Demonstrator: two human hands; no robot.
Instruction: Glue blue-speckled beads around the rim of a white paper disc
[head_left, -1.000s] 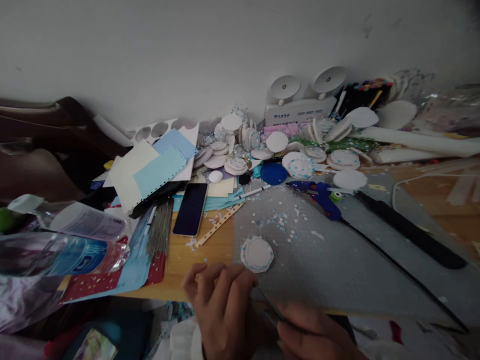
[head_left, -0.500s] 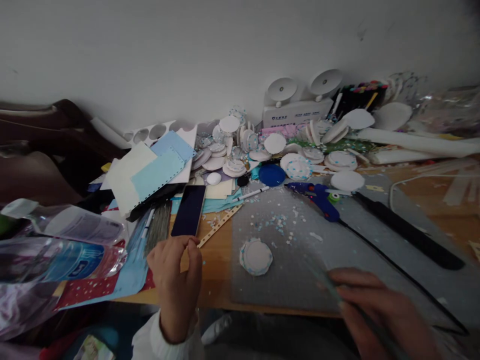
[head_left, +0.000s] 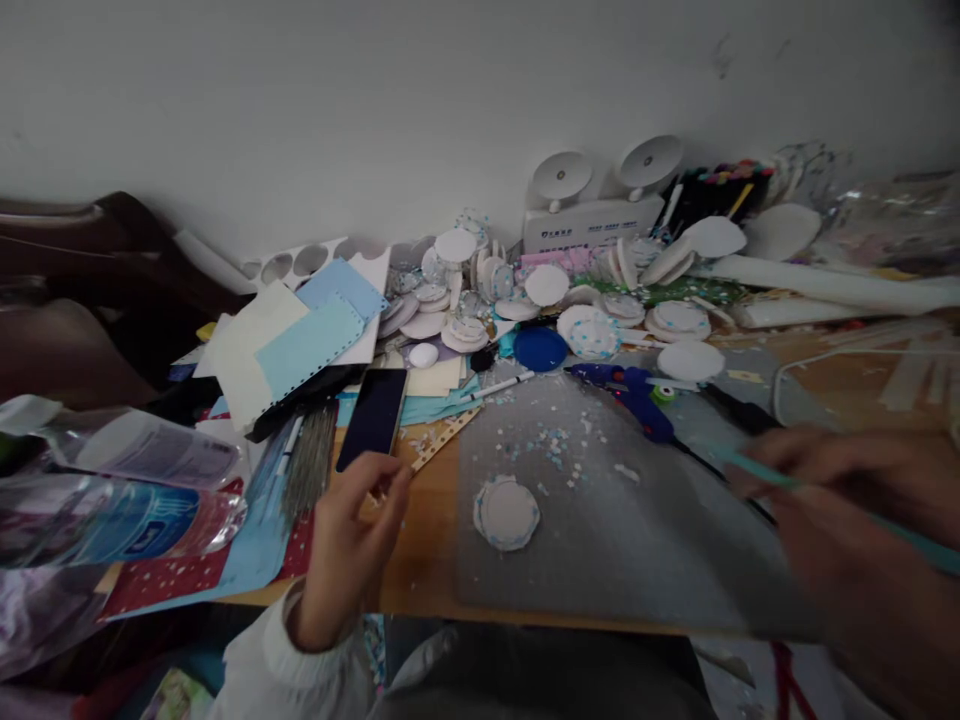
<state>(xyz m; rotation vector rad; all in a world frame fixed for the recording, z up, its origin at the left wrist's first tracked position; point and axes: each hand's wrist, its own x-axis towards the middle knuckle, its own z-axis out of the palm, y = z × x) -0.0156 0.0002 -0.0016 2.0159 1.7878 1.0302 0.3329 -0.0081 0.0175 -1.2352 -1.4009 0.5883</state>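
Observation:
My left hand (head_left: 352, 535) hovers over the wooden desk edge just below a dark phone (head_left: 373, 417), thumb and forefinger pinched together; whether something tiny sits between them I cannot tell. My right hand (head_left: 862, 520) is blurred at the right over the grey cutting mat (head_left: 637, 540), holding a thin teal stick-like tool (head_left: 757, 472). A white round disc with a blue-dotted rim (head_left: 507, 512) lies on the mat between the two hands.
A blue glue gun (head_left: 634, 395) with a black cord lies behind the mat. Piles of white discs (head_left: 480, 290), a blue lid (head_left: 541, 348), a pen, paper sheets (head_left: 292, 335), a plastic bottle (head_left: 112, 520) and a white box crowd the back and left. Confetti bits dot the mat.
Both hands came up from the near edge and moved apart. The left went left toward the phone; the right swung far to the right with the thin tool.

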